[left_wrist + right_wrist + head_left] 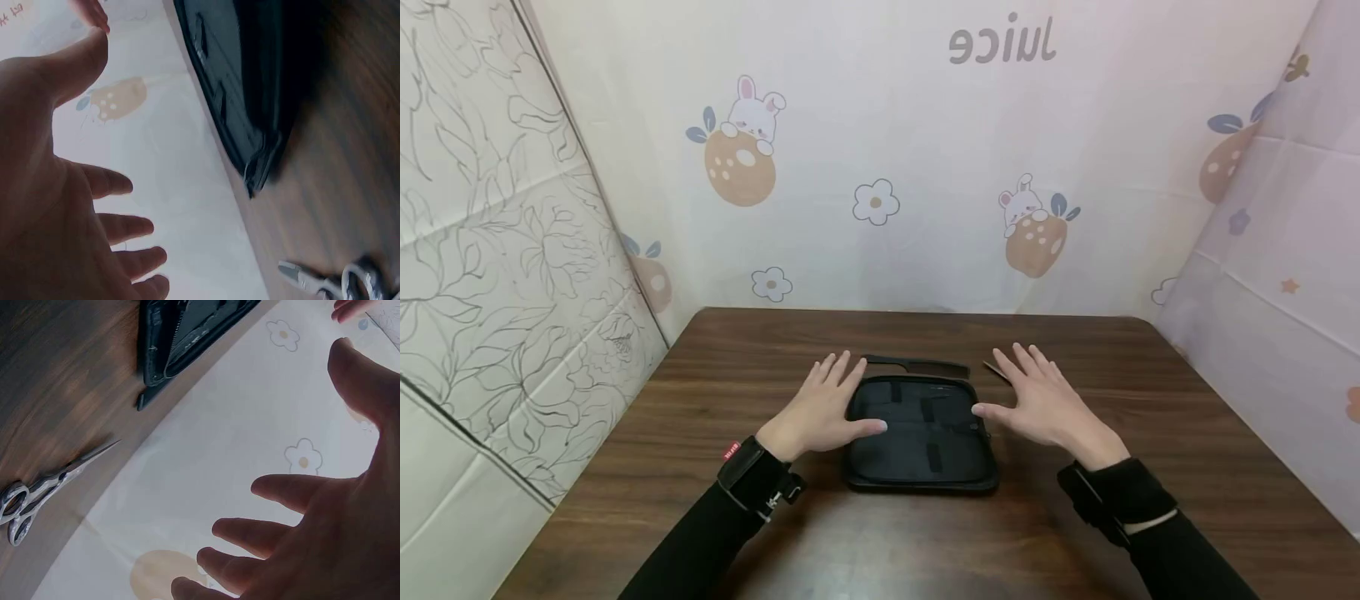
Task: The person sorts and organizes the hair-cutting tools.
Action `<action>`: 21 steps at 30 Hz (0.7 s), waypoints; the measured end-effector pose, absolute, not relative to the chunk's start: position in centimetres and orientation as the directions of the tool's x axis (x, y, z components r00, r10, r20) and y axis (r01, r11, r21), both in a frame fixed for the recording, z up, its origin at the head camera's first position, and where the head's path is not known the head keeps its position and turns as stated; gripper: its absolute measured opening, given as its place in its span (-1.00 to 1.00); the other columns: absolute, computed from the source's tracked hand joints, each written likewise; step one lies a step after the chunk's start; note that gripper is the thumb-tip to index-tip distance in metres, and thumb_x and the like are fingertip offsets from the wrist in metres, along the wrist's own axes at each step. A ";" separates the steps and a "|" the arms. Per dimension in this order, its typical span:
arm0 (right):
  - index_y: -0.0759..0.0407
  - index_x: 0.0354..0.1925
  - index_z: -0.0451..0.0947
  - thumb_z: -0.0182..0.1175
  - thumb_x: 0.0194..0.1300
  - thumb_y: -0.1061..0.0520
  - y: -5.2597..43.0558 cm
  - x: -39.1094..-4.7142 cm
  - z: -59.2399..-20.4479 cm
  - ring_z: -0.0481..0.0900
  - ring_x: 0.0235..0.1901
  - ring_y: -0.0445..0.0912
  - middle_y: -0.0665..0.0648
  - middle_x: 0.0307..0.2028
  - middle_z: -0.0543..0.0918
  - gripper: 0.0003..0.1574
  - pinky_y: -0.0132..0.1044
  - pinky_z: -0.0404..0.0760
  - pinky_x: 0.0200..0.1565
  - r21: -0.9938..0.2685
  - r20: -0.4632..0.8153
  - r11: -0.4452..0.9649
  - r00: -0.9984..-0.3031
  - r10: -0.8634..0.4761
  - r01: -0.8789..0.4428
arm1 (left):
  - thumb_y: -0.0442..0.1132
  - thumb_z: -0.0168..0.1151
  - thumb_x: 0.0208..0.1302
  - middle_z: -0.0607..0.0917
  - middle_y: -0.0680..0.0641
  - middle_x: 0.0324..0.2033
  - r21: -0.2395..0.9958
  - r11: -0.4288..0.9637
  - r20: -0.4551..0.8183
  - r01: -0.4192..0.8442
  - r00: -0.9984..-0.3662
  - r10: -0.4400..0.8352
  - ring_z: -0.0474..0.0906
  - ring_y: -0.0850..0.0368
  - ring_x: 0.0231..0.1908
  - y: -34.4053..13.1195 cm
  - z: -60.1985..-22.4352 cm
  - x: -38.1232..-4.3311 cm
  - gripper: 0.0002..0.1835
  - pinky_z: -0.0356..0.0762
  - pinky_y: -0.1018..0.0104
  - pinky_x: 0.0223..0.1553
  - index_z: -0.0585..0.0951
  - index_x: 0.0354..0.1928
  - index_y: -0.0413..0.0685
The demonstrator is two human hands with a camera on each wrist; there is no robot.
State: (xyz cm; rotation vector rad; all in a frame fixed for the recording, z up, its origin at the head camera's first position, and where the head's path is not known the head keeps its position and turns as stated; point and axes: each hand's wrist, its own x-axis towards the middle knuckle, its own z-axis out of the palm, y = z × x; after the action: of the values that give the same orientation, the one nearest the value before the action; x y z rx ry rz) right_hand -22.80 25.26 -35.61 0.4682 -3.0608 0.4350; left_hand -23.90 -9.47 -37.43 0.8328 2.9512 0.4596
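Between my two hands lies a black zip case (pixel 887 454), spread open with its inside and elastic loops facing up. My left hand (pixel 820 414) hovers beside its left edge, palm down and fingers spread, the thumb over the case in the head view. Near its right edge my right hand (pixel 1047 402) is spread the same way and holds nothing. A black comb (pixel 936 367) lies behind the case. Pointed silver scissors (pixel 47 490) rest right of it, mostly hidden by my right hand in the head view. Another pair of scissors (pixel 306 279) shows left of the case.
All of it lies on a dark brown wood-grain table (pixel 910 550). A pale printed curtain (pixel 880 125) hangs behind the table's far edge, with a flower-line panel (pixel 497 250) at the left and more curtain (pixel 1285 317) at the right.
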 end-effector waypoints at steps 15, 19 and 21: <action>0.39 0.56 0.01 0.06 0.38 -0.52 27.2 -25.1 -37.0 -0.14 0.49 0.47 0.59 0.50 -0.02 0.27 0.39 -0.12 0.41 -0.278 0.033 0.930 -0.970 -0.241 -0.241 | 0.32 0.36 0.23 0.07 -0.25 0.57 0.374 0.771 -0.104 0.515 -0.803 0.587 -0.04 -0.23 0.54 -7.2 -39.6 -24.0 0.05 0.16 -0.14 0.43 0.20 0.57 -0.10; 0.40 0.55 0.02 0.06 0.38 -0.51 27.8 -25.7 -37.6 -0.10 0.47 0.49 0.61 0.48 0.00 0.27 0.41 -0.03 0.38 -0.283 0.007 0.934 -0.975 -0.224 -0.217 | 0.34 0.35 0.22 0.10 -0.22 0.56 0.361 0.774 -0.132 0.520 -0.794 0.594 -0.02 -0.19 0.54 -7.0 -40.0 -23.9 0.03 0.18 -0.11 0.43 0.23 0.57 -0.08; 0.41 0.55 0.03 0.06 0.37 -0.52 28.2 -26.0 -38.0 -0.08 0.46 0.50 0.62 0.48 0.01 0.27 0.43 0.01 0.36 -0.288 -0.005 0.935 -0.976 -0.218 -0.208 | 0.35 0.34 0.21 0.13 -0.22 0.56 0.348 0.779 -0.137 0.521 -0.794 0.592 0.01 -0.18 0.54 -6.9 -40.2 -23.9 0.03 0.19 -0.09 0.43 0.25 0.56 -0.07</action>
State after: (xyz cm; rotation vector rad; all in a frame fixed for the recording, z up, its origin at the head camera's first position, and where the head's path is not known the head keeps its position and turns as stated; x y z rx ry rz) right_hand -26.01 28.18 -37.98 0.3444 -3.1265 0.4598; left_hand -23.93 -6.90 -40.16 0.8697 2.7336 0.4311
